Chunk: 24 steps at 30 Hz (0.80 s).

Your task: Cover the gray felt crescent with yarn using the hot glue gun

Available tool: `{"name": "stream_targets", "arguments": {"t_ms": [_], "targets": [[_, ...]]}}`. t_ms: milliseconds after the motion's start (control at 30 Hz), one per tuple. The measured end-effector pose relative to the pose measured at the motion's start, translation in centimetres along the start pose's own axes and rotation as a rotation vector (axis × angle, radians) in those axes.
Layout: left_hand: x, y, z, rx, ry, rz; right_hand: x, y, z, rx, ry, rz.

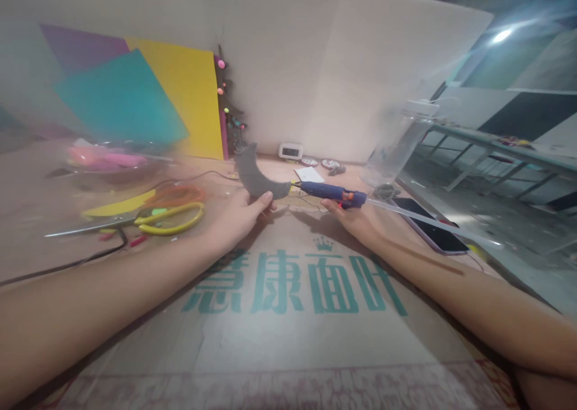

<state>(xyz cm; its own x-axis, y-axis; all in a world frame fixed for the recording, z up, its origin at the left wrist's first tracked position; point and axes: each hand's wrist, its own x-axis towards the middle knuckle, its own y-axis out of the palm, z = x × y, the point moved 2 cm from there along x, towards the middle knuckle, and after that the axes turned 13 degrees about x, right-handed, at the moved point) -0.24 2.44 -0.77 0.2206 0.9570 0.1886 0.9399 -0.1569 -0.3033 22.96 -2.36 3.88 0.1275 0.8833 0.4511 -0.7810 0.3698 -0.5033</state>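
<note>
A grey crescent-shaped piece [258, 172] is pinched between the thumb and fingers of my left hand [256, 211], left of the middle of the view. My right hand [351, 217] is wrapped round a blue glue gun [329, 192]. The gun's yellow-tipped nozzle points left and meets or nearly meets the right end of the crescent; whether they touch I cannot tell. A long clear glue stick [433, 222] sticks out from the gun's back, over my right forearm. Beneath both hands lies a pale sheet with green printed characters [279, 282].
Yellow-handled scissors [169, 219], orange-handled scissors [180, 193] and a bowl of pink pieces [108, 157] are at left. Coloured sheets [184, 91] lean on the wall, beside a decorated grey crescent. A small white clock [290, 151] stands behind; a phone [430, 226] and clear container [392, 151] are at right.
</note>
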Motion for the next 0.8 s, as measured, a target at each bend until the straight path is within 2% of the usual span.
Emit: {"name": "stream_targets", "arguments": {"t_ms": [400, 500, 600, 800], "targets": [[0.1, -0.1, 0.0, 0.088, 0.055, 0.026, -0.1, -0.2, 0.9, -0.053, -0.006, -0.022], [0.2, 0.0, 0.3, 0.084, 0.053, 0.036, 0.0, -0.5, 0.8, -0.078, -0.044, -0.016], [0.3, 0.0, 0.5, 0.036, 0.032, 0.025, 0.1, -0.7, 0.5, -0.089, -0.079, 0.042], [0.4, -0.1, 0.1, -0.015, -0.016, 0.036, 1.6, -1.4, -0.7, 0.031, -0.194, 0.07]]}}
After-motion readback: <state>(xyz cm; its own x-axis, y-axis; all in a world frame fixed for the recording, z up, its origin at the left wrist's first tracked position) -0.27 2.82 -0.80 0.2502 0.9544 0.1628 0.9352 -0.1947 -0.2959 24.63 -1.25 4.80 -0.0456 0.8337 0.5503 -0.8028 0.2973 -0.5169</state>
